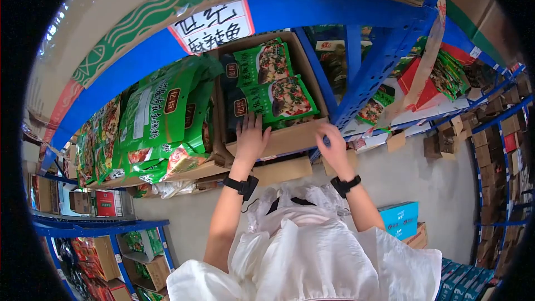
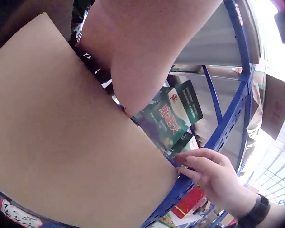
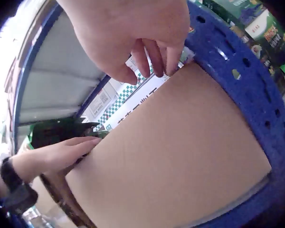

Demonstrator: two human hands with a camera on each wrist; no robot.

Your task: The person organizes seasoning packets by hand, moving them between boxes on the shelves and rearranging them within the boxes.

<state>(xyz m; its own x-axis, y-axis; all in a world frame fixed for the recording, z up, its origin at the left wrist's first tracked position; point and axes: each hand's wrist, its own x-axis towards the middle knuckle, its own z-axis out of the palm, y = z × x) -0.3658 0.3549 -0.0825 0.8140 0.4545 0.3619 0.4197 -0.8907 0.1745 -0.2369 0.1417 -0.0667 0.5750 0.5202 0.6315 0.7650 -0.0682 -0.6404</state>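
Observation:
A cardboard box [image 1: 290, 139] on the shelf holds green food packets [image 1: 284, 97]. My left hand [image 1: 252, 136] lies over its front rim, fingers extended onto the nearer packet; the right wrist view shows that hand [image 3: 57, 154] flat at the rim. At the box's right front corner is my right hand [image 1: 332, 145]. Its fingers hang loosely bent at the top edge of the box [image 3: 180, 147] in the right wrist view, where the hand [image 3: 133, 33] grips nothing visible. The left wrist view shows its fingertips beside the box corner; whether they touch it I cannot tell.
Large green packets [image 1: 161, 106] fill the space left of the box. A blue upright [image 1: 368, 72] stands close on its right, with a handwritten sign [image 1: 213, 25] on the beam above. Behind are more shelves, and a blue carton [image 1: 400, 218] is on the floor.

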